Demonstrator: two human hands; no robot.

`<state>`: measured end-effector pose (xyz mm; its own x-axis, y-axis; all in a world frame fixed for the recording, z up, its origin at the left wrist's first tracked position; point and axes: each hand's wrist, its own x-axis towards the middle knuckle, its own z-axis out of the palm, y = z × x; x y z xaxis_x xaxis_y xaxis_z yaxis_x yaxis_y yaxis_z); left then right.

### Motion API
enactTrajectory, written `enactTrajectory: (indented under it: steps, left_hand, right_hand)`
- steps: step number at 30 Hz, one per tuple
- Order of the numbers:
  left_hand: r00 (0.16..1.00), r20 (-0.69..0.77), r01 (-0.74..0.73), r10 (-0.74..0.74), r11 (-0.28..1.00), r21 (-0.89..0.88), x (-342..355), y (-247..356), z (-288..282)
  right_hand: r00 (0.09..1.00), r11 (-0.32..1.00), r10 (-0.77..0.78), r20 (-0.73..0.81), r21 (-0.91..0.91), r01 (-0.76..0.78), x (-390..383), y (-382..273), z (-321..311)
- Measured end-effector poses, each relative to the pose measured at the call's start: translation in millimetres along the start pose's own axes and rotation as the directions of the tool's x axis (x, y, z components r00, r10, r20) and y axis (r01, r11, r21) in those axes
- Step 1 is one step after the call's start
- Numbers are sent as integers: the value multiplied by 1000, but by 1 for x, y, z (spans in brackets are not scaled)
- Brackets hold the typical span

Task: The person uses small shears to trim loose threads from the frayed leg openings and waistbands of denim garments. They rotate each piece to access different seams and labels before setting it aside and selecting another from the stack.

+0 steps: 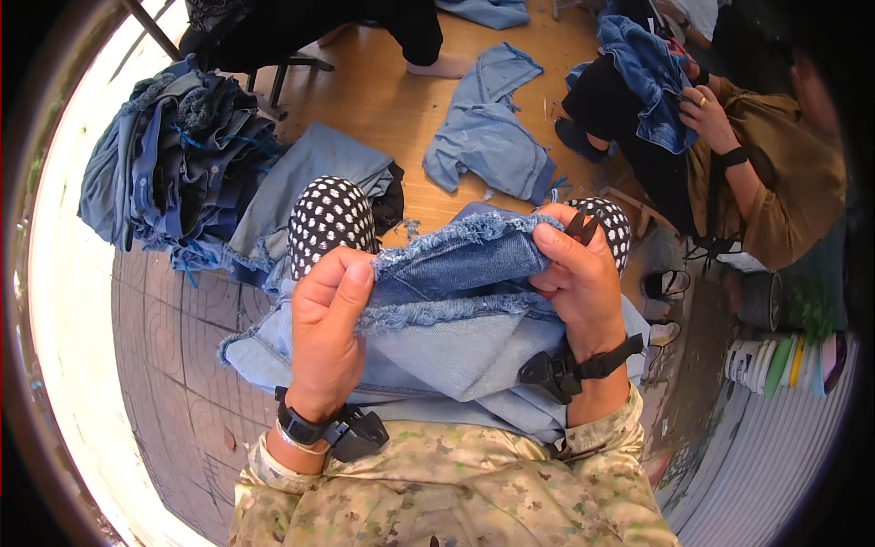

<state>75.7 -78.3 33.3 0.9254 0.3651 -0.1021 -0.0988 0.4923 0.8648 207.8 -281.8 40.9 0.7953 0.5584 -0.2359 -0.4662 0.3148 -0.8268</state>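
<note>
A pair of blue jeans point(437, 351) lies across my lap, its frayed edge stretched between my two hands. My left hand point(333, 314) pinches one end of the fringe between thumb and fingers. At the other end, my right hand point(579, 273) grips the denim with its thumb on top. Dark pointed tips, like those of thread snips point(583, 226), stick out from behind the right hand; the rest of that tool is hidden. Between the hands the cloth gapes, showing darker blue denim inside and a second frayed edge below.
A tall pile of folded denim point(182, 164) stands at the left. More jeans point(492, 128) lie on the wooden board ahead. At the right a co-worker's hand point(706, 117) holds a denim piece point(643, 82). Sandals point(668, 284) and a grey bucket point(758, 299) are near the right wall.
</note>
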Motion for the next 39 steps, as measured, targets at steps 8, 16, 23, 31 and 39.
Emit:
enactTrajectory:
  steps: [8,16,23,31,39]
  left_hand:
    - [999,-27,-16,17,999,31,-6,-6,-3]
    - [985,73,-172,156,854,490,4,-7,-5]
    - [837,473,-547,276,468,694,26,10,38]
    - [959,281,-121,22,932,341,27,-8,32]
    - [985,170,-10,-17,988,154,22,-11,37]
  right_hand:
    - [999,1000,21,34,-3,-21,-2,0,4]
    - [999,995,22,42,-94,-18,-7,3,5]
    - [998,970,6,68,-242,10,-12,4,10]
    - [996,969,13,93,-247,10,-9,7,10]
    - [994,970,33,100,-243,-7,-6,8,10]
